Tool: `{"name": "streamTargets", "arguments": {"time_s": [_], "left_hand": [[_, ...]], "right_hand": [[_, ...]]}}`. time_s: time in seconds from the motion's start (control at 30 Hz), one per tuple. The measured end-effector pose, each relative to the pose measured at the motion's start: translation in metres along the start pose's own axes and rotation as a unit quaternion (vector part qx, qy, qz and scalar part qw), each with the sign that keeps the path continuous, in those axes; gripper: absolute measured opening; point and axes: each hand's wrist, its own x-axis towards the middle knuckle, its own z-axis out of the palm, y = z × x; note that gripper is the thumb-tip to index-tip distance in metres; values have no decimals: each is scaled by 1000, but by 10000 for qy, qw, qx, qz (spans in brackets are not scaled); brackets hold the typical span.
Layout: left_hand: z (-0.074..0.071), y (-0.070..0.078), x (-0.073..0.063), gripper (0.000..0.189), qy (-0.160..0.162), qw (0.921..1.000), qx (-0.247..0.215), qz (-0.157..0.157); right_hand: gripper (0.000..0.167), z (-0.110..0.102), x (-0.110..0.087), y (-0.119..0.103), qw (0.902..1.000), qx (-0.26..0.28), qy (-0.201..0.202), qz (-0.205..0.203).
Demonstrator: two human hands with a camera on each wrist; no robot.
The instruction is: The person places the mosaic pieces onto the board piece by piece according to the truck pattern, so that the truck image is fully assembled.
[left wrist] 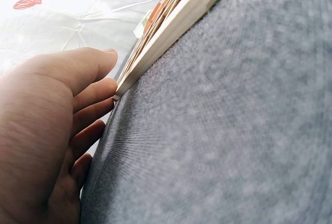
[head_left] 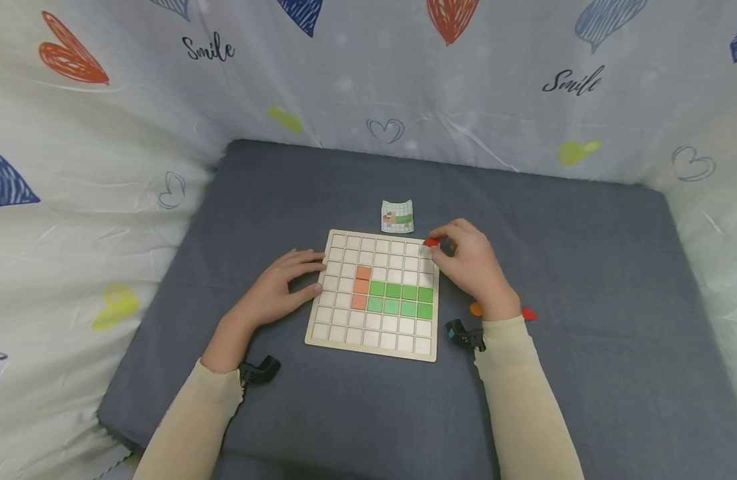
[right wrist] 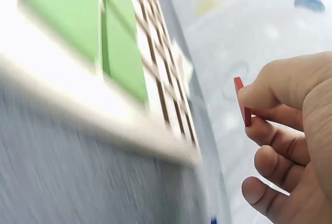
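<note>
A square wooden grid board (head_left: pixel 371 349) lies on the dark grey cloth. Orange square tiles (head_left: pixel 360 287) form a short column in its grid, and two rows of green tiles (head_left: pixel 393 291) run from there to the right edge. My left hand (head_left: pixel 281 287) rests beside the board's left edge, fingers loosely extended, fingertips right at the rim. Over the far right corner, my right hand (head_left: pixel 473 260) pinches a thin flat red piece (right wrist: pixel 243 102) between thumb and index finger. In the right wrist view its other fingers curl loosely below the piece.
A small printed card (head_left: pixel 397 217) with a coloured grid pattern lies just beyond the board. Near the right wrist are an orange piece (head_left: pixel 476 309) and a red piece (head_left: pixel 529 313), partly hidden by the arm. A patterned white curtain (head_left: pixel 344 87) surrounds the table.
</note>
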Motion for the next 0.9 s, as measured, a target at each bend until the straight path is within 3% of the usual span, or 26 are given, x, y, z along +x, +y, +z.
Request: {"name": "streamTargets", "arguments": {"time_s": [0.17,0.4,0.6,0.9], "left_hand": [[1,-2,0,51,-5,10000,15,33],[-2,-5,-4,50,41,10000,-8,10],[-4,-6,-6,48,80,10000,7,-17],[-1,-4,0,48,-10,9999,80,86]], "right_hand": [[26,20,0,-26,9986,379,-332,-188],[21,63,3,-62,9915,562,-879,-780],[20,93,8,-85,9844,922,-1202,-890],[20,104,9,-89,9869,618,-1087,-1018]]}}
